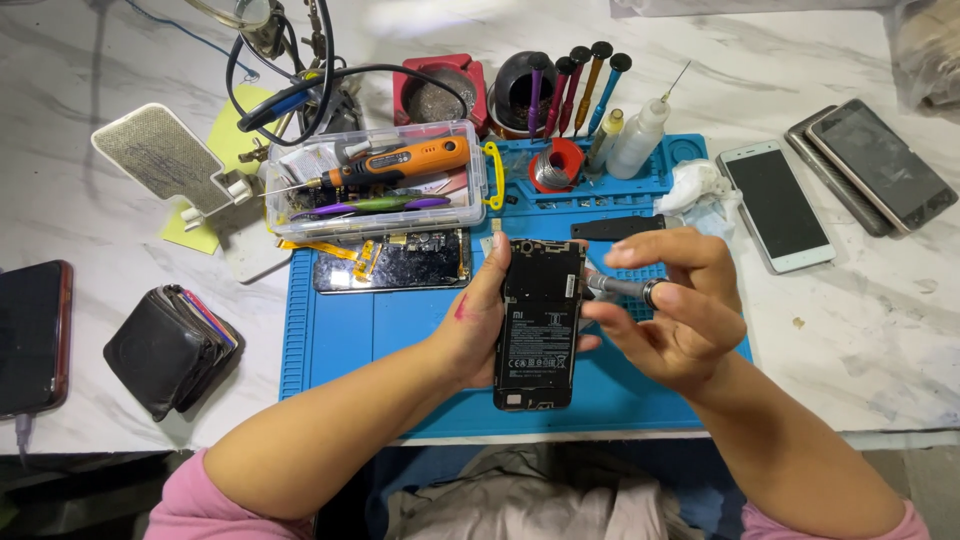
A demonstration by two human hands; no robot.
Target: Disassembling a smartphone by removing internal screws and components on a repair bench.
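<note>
At frame centre, the left hand grips an opened black smartphone with exposed battery upright; right of it, the right hand pinches a slim metal screwdriver whose tip touches the phone's edge.

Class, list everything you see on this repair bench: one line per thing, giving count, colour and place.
Opened phone: 1, black, held upright over the mat.
Work mat: 1, blue, bench centre.
Screwdriver: 1, metal, at the phone's right edge.
Clear box: 1, holding an orange power tool, behind the mat.
Broken screen: 1, black, on the mat's far left.
Phones: 3, one white and two dark, far right.
Dark phone: 1, left edge.
Wallet: 1, black, left.
Squeeze bottle: 1, clear, back.
Left hand: grip on the phone.
Right hand: grip on the screwdriver.
</note>
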